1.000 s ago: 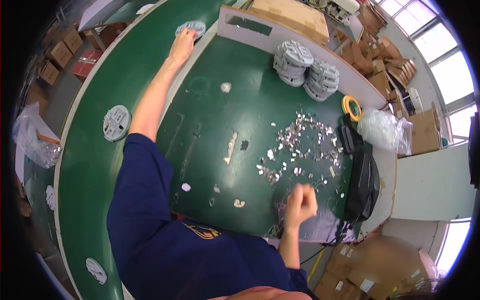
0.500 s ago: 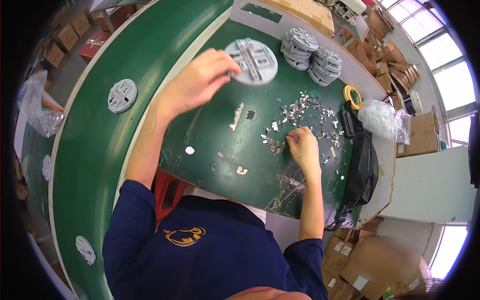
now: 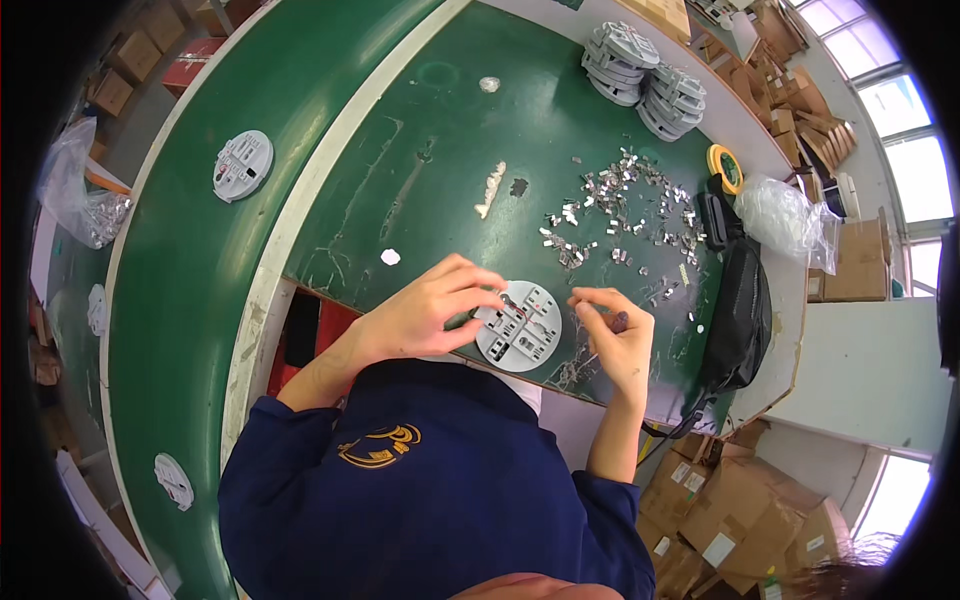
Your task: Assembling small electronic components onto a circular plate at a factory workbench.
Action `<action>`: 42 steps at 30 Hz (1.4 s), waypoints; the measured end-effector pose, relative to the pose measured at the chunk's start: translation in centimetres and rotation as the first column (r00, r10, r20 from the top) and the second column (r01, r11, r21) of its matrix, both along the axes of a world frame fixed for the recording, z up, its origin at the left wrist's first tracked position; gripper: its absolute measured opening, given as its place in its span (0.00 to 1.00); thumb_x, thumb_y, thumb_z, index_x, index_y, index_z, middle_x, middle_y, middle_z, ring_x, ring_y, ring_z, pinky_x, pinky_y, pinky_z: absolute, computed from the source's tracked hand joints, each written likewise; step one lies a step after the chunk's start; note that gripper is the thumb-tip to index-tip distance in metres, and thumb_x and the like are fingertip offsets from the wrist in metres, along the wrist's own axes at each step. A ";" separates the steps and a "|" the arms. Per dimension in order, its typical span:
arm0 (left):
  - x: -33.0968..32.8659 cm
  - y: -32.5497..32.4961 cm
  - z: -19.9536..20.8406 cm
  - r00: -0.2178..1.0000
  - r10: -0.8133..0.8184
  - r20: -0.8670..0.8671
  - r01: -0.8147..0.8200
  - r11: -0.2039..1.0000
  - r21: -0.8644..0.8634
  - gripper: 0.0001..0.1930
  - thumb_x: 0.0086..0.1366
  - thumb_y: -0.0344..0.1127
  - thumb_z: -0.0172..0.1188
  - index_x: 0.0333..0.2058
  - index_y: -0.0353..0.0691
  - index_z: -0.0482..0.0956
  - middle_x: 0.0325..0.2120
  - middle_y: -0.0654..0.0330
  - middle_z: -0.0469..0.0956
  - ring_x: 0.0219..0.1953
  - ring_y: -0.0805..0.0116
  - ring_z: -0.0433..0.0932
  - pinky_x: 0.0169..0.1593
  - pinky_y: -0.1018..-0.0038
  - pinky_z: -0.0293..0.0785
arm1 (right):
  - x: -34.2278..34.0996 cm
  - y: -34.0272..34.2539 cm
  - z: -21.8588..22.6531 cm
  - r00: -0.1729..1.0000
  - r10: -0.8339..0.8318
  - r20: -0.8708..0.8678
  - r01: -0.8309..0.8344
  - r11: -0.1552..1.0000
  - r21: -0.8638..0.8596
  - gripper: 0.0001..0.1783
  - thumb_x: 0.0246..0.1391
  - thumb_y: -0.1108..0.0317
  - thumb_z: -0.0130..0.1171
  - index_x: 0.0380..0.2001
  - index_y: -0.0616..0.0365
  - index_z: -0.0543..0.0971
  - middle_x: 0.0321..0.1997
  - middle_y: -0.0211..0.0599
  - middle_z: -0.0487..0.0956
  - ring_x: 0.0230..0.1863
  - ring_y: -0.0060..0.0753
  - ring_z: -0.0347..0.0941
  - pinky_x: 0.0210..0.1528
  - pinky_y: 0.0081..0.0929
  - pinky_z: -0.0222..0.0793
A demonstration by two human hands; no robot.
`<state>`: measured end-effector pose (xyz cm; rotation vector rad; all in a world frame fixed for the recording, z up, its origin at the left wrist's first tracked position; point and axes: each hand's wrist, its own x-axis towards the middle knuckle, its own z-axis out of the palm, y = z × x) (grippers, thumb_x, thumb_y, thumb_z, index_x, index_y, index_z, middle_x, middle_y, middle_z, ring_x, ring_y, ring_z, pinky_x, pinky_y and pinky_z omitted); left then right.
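One gray plate [image 3: 535, 328] has come close, easy to reach. Left hand [image 3: 425, 312] has spread fingers; right hand [image 3: 624, 348] may be pinching, can't tell

no readable text, white labels [image 3: 719, 549] on cardboard boxes [image 3: 765, 505], print illegible

The bare left hand [image 3: 440, 312] hides part of the edge of the round grey plastic plate [image 3: 525, 338]. Small shiny silver bits [image 3: 606, 190] are too tiny to make out.
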<state>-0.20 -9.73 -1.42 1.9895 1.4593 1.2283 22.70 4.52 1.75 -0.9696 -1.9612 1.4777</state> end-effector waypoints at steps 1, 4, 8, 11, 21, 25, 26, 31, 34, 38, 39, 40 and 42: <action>0.4 0.2 0.0 1.000 0.001 0.002 -0.001 1.000 -0.001 0.16 0.52 0.26 0.66 0.42 0.34 0.78 0.47 0.56 0.75 0.49 0.56 0.72 0.51 0.66 0.72 | 0.0 -0.3 0.2 1.000 0.001 0.002 -0.001 1.000 -0.001 0.08 0.56 0.80 0.60 0.39 0.63 0.83 0.34 0.31 0.82 0.19 0.08 0.67 0.17 0.10 0.55; 1.7 1.4 -1.1 1.000 0.000 0.001 0.000 0.999 0.052 0.23 0.51 0.32 0.72 0.46 0.35 0.77 0.50 0.55 0.74 0.51 0.55 0.71 0.52 0.65 0.72 | -0.3 -0.8 0.6 0.999 0.022 0.043 -0.015 0.986 -0.165 0.06 0.51 0.77 0.66 0.35 0.62 0.84 0.31 0.26 0.82 0.19 0.05 0.61 0.20 0.10 0.52; 4.3 0.6 -2.2 0.978 0.202 0.046 -0.201 0.979 -0.011 0.26 0.51 0.35 0.72 0.49 0.34 0.76 0.50 0.55 0.74 0.52 0.54 0.70 0.53 0.63 0.71 | 0.0 -1.4 -0.2 1.000 0.011 0.001 -0.010 0.982 -0.186 0.07 0.48 0.77 0.69 0.33 0.62 0.84 0.25 0.23 0.80 0.17 0.06 0.60 0.18 0.11 0.51; 5.5 0.1 -1.8 0.955 0.296 0.027 -0.296 0.955 -0.001 0.22 0.54 0.36 0.70 0.46 0.34 0.78 0.49 0.54 0.73 0.51 0.55 0.70 0.52 0.64 0.71 | -0.1 -1.6 -0.1 0.999 0.027 0.046 -0.023 0.997 -0.070 0.07 0.48 0.78 0.70 0.32 0.63 0.84 0.22 0.22 0.78 0.16 0.05 0.60 0.18 0.11 0.52; 4.1 1.6 -2.5 0.953 0.182 0.243 -0.160 0.981 -0.108 0.07 0.59 0.32 0.66 0.36 0.40 0.83 0.43 0.60 0.76 0.46 0.60 0.70 0.50 0.68 0.71 | -0.7 -1.9 -0.5 0.999 0.024 0.040 -0.014 0.975 -0.220 0.06 0.48 0.76 0.70 0.30 0.62 0.83 0.20 0.20 0.75 0.17 0.05 0.59 0.18 0.10 0.52; 4.1 1.8 -2.5 0.941 0.227 0.249 -0.201 0.971 -0.125 0.06 0.59 0.30 0.65 0.35 0.39 0.82 0.41 0.62 0.77 0.44 0.60 0.70 0.49 0.69 0.70 | -1.0 -2.2 -0.8 0.995 0.008 0.095 0.010 0.981 -0.195 0.05 0.49 0.76 0.69 0.31 0.61 0.82 0.22 0.20 0.77 0.18 0.05 0.60 0.19 0.11 0.53; 4.1 1.8 -2.6 0.937 0.239 0.256 -0.215 0.969 -0.119 0.05 0.60 0.30 0.65 0.35 0.39 0.82 0.40 0.61 0.77 0.44 0.61 0.71 0.49 0.69 0.70 | -1.3 -2.2 -0.7 0.994 0.022 0.104 -0.003 0.985 -0.175 0.05 0.50 0.76 0.68 0.31 0.61 0.82 0.22 0.20 0.77 0.18 0.05 0.60 0.19 0.11 0.53; 4.6 1.9 -3.1 0.918 0.289 0.270 -0.274 0.957 -0.093 0.05 0.60 0.30 0.64 0.35 0.38 0.81 0.40 0.61 0.77 0.42 0.61 0.71 0.48 0.70 0.70 | -2.2 -3.8 -0.6 0.973 0.144 0.178 -0.127 0.986 -0.105 0.04 0.52 0.74 0.67 0.31 0.61 0.83 0.24 0.20 0.79 0.19 0.06 0.62 0.19 0.11 0.55; 4.6 1.9 -3.1 0.919 0.294 0.263 -0.283 0.956 -0.080 0.05 0.60 0.30 0.63 0.35 0.38 0.81 0.40 0.61 0.77 0.42 0.61 0.71 0.47 0.70 0.70 | -2.1 -3.9 -0.6 0.978 0.135 0.162 -0.121 0.988 -0.093 0.04 0.53 0.73 0.67 0.31 0.61 0.83 0.25 0.20 0.79 0.19 0.06 0.62 0.20 0.11 0.56; 4.3 1.9 -2.7 0.938 0.259 0.229 -0.251 0.966 -0.063 0.05 0.61 0.30 0.63 0.36 0.38 0.81 0.41 0.60 0.76 0.43 0.61 0.70 0.46 0.70 0.70 | -1.9 -2.6 -0.1 0.998 -0.017 0.061 0.025 0.992 -0.121 0.04 0.53 0.73 0.66 0.31 0.62 0.84 0.25 0.22 0.80 0.20 0.07 0.63 0.20 0.11 0.56; 4.3 1.9 -2.5 0.946 0.243 0.214 -0.234 0.970 -0.065 0.05 0.61 0.30 0.63 0.36 0.38 0.81 0.41 0.60 0.75 0.43 0.61 0.70 0.46 0.70 0.70 | -1.9 -2.1 0.1 0.997 -0.054 0.055 0.062 0.988 -0.144 0.04 0.53 0.73 0.66 0.32 0.63 0.84 0.25 0.22 0.80 0.20 0.07 0.62 0.21 0.11 0.56; 4.3 1.9 -2.4 0.954 0.224 0.199 -0.215 0.974 -0.067 0.05 0.61 0.30 0.63 0.35 0.38 0.81 0.42 0.60 0.75 0.44 0.60 0.69 0.46 0.70 0.71 | -1.8 -1.9 0.2 0.994 -0.094 0.051 0.101 0.981 -0.167 0.04 0.54 0.73 0.66 0.32 0.63 0.84 0.25 0.22 0.80 0.21 0.07 0.62 0.21 0.11 0.56; 4.2 2.0 -2.0 0.962 0.201 0.185 -0.190 0.979 -0.079 0.05 0.61 0.30 0.63 0.36 0.38 0.81 0.42 0.60 0.74 0.44 0.60 0.69 0.46 0.70 0.71 | -1.9 -1.6 0.1 0.996 -0.059 0.061 0.069 0.982 -0.174 0.04 0.54 0.73 0.66 0.32 0.63 0.84 0.25 0.23 0.79 0.21 0.07 0.62 0.22 0.11 0.56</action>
